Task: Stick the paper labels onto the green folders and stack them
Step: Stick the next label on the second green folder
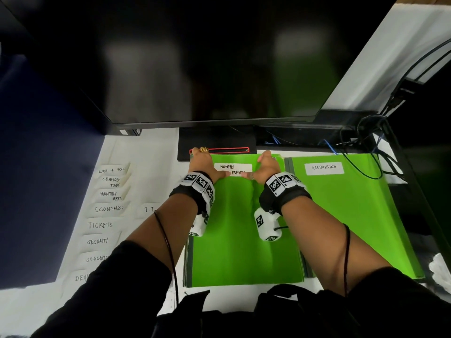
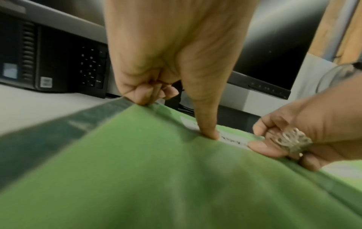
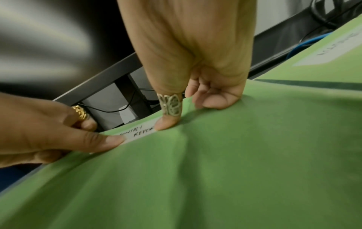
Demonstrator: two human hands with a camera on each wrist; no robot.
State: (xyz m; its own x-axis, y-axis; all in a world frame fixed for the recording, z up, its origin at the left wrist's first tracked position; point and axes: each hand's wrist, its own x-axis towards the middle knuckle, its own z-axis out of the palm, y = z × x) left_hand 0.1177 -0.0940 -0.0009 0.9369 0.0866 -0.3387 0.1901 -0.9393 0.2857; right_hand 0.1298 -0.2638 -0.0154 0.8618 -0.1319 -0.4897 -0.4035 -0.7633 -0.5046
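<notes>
A green folder [image 1: 244, 228] lies on top of a stack in front of me, with a white label [image 1: 233, 168] reading MONTHLY REPORTS near its far edge. My left hand [image 1: 205, 162] presses its thumb [image 2: 207, 133] on the label's left end, fingers curled over the folder's far edge. My right hand [image 1: 267, 164] does the same at the right end, its ringed thumb [image 3: 166, 122] on the paper. To the right lies a second green folder [image 1: 353, 215] bearing an ACCOUNTING label [image 1: 324, 167].
Several loose handwritten labels [image 1: 107, 208] lie in a column on the white desk at the left. A dark monitor [image 1: 195, 69] looms over the far edge, its base [image 1: 217, 142] just beyond my fingers. Cables [image 1: 366, 147] tangle at the back right.
</notes>
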